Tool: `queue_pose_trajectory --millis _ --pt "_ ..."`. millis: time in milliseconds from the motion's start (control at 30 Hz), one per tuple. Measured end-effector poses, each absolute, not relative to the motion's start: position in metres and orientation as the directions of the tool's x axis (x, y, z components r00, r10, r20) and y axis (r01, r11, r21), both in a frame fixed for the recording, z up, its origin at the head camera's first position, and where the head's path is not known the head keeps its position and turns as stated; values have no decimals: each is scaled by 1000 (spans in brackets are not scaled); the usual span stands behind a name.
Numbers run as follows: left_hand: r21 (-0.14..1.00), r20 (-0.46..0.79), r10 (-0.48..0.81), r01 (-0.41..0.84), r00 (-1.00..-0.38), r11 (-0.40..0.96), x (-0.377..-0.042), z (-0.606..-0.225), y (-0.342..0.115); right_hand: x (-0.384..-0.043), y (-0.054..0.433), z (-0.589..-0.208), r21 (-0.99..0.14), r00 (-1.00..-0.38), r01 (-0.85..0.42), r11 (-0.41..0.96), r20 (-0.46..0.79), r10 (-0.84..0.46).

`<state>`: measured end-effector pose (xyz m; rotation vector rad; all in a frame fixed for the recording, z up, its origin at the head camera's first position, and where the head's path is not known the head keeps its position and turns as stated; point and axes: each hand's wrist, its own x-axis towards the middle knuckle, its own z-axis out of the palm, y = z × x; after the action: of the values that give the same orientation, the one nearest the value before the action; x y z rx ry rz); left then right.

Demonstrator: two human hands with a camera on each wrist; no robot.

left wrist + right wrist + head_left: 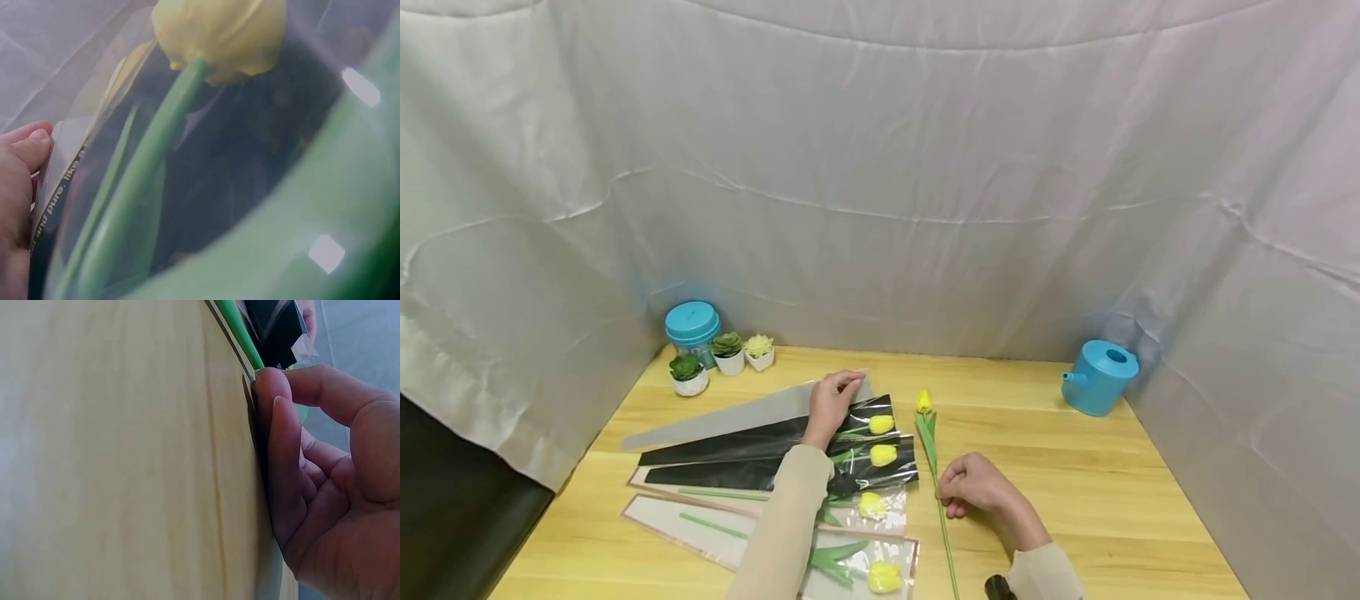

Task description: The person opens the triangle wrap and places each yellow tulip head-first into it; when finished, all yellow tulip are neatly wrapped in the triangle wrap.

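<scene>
In the head view my left hand [831, 408] pinches the wide end of a flat grey flower sleeve [722, 419], which tapers off to the left. My right hand [976, 483] has its thumb and fingertips on the green stem of a loose yellow tulip [923, 402]. The tulip lies with its bloom away from me; in the right wrist view its stem [240, 334] meets my fingertips. Just nearer than the grey sleeve are two black sleeves [722, 442], each with a yellow tulip [882, 425] inside. One wrapped tulip [219, 37] fills the left wrist view.
Two pale sleeves with pinkish borders [700, 542] also hold yellow tulips, partly hidden by my left forearm. Small potted succulents [727, 354] and a blue-lidded jar [692, 322] stand back left. A blue watering can [1097, 379] sits back right. Grey cloth [880, 208] surrounds the wooden table [1112, 492].
</scene>
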<state>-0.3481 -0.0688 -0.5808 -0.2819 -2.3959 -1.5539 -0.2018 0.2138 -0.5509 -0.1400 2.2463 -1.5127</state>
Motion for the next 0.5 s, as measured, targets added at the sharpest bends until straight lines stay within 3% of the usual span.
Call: queue_pose_trajectory --millis 500 --pt "853 355 -21 315 -935 417 -349 -579 -67 -202 214 -550 -906 -904 158 392 -293 -311"
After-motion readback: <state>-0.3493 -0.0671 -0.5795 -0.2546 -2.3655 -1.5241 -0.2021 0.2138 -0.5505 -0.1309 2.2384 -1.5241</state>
